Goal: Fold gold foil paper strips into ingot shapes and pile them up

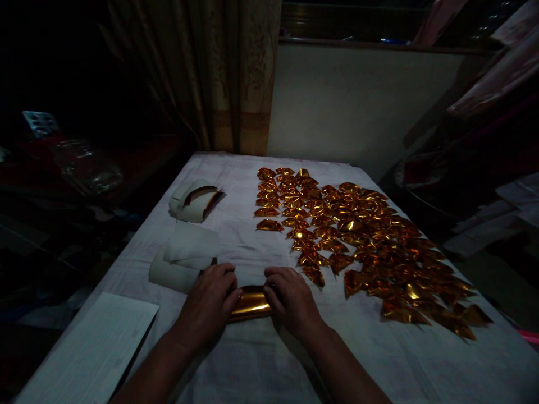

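Between my two hands lies a sheet of shiny gold foil paper [251, 303], curved into a roll on the cloth near the front of the table. My left hand [213, 300] grips its left end, with thumb and fingers closed on it. At the right end my right hand [289, 297] holds it the same way, fingers curled over the edge. Just beyond my left hand are curled sheets [185, 255] with their pale side up. Farther back rests another curled stack [196, 199], a brown-gold inner face showing. Many folded gold foil pieces [320, 219] spread over the table's right side.
A white flat box or board [90, 350] lies at the table's left front corner. The table wears a pale cloth [236, 168]. Behind it hang a patterned curtain [240, 73] and a light wall [357, 106]. Clothes [501, 73] hang on the right. Dark clutter fills the left.
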`<state>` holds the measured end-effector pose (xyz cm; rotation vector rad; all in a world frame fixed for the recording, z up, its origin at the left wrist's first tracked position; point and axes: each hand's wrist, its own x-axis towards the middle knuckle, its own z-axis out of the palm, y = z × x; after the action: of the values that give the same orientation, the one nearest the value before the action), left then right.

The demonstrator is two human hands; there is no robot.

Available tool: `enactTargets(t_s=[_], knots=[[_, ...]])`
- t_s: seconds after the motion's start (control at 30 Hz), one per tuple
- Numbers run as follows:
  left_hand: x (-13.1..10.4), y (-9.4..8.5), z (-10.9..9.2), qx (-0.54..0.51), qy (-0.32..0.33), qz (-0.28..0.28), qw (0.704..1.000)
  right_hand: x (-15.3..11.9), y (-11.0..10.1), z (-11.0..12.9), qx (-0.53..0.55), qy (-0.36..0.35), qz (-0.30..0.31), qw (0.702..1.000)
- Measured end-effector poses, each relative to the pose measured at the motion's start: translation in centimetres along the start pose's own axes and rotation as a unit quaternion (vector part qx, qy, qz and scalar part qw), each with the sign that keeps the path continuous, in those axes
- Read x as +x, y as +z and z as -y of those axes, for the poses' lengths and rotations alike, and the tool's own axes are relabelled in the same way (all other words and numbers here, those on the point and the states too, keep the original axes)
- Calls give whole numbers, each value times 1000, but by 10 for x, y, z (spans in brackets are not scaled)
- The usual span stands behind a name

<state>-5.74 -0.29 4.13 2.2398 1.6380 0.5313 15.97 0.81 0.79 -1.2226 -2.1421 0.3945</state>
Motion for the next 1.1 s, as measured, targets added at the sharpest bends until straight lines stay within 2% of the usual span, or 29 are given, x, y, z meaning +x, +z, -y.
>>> enactTargets(t_s=[0.1, 0.23, 0.37, 0.47, 0.6, 0.83, 1.03, 1.1], knots=[[3, -1, -2, -24, -22, 43, 999, -3, 3, -3, 22, 0, -4, 1000], [6, -1, -1, -105, -40, 58, 992, -5, 0, -2, 61, 3, -17, 998], [7, 2, -1, -233, -32, 74, 969, -3, -6, 3, 128, 5, -25, 991], [7, 1, -4, -296, -42, 90, 950, -2, -12, 5, 187, 44, -8, 981], [6, -3, -7, -315, -29, 101, 943, -2, -18, 6, 278, 98, 52, 954], [3, -3, -6, -315, -2, 110, 943, 0, -24, 8, 410, 137, 158, 888], [5, -6, -7, -318, 13, 135, 939, 0, -23, 10, 493, 174, 198, 829], [6, -6, -8, -307, 14, 135, 942, 0, -23, 9, 492, 196, 197, 825]])
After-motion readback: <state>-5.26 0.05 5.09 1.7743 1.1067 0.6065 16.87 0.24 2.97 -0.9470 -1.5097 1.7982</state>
